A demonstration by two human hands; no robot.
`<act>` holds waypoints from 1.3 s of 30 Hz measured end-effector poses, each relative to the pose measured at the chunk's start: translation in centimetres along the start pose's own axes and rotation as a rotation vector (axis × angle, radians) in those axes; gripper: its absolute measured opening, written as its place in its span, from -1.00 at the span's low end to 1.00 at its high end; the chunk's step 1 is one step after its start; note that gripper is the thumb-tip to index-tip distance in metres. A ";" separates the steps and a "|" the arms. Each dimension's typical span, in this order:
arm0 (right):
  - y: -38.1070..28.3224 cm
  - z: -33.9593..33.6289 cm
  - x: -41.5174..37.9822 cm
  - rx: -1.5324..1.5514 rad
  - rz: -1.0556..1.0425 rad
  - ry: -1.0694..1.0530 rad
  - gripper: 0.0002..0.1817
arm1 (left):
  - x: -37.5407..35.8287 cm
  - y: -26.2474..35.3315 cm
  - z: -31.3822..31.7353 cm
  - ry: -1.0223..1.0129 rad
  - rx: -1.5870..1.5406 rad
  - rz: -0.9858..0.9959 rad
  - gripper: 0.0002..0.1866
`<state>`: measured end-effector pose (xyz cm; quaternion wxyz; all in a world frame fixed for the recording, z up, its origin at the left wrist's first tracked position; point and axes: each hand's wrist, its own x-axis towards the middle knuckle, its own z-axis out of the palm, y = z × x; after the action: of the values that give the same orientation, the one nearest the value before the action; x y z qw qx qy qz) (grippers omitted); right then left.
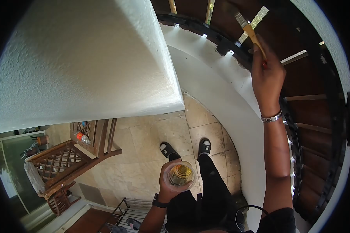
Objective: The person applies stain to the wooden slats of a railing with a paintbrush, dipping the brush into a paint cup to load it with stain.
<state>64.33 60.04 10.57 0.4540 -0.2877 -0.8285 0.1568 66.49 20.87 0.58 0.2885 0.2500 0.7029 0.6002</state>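
Right hand point(266, 75), upper right of frame: grip closed round yellow handle of paintbrush point(252, 33), arm stretched up, metal bracelet point(271, 117) at wrist. Brush angled up-left, ferrule and bristles toward top centre-right, tip close to dark brown wood slats point(299, 77) of curved railing; contact w/ wood can't be told. Black curved rail point(206, 31) arcs from top centre down right edge, white curved wall point(221, 97) just inside it.

Left hand point(171, 186), lower centre: grip closed round clear plastic cup point(179, 175), held upright, seen from above, amber-yellow liquid inside. Black watch point(159, 202) on that wrist. Cup well apart from brush, roughly above own legs in black trousers.

Below cup, centre of frame: two feet in black slides point(186, 148) w/ white logo, standing on beige stone tile floor point(144, 147).

Upper left: big white textured wall or ceiling underside point(85, 58) fills frame.

Left, lower: wooden lattice chair point(66, 163), brown, w/ small bottle point(83, 137), red-orange cap area, resting on it. Far left: glass door or window, blurry items beside it. Bottom centre-left: black wire rack point(132, 211) w/ a shoe on it. Black cable loop point(249, 213) at bottom right near torso.
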 end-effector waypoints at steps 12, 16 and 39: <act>2.2 -0.7 -3.1 -0.202 0.037 -0.204 -0.70 | 0.9 0.2 -0.4 -0.039 0.014 0.018 -0.14; 0.3 -3.6 -1.9 -0.232 -0.069 -0.002 -0.66 | 1.1 0.1 -1.0 -0.052 0.062 0.033 -0.14; 3.0 -2.2 -3.6 -0.305 0.003 -0.218 -0.67 | 2.0 1.3 -0.7 -0.054 0.035 0.037 -0.14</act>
<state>68.75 60.15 7.78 0.3125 -0.3359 -0.8865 0.0602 64.57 21.92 1.72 0.2919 0.2838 0.7004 0.5862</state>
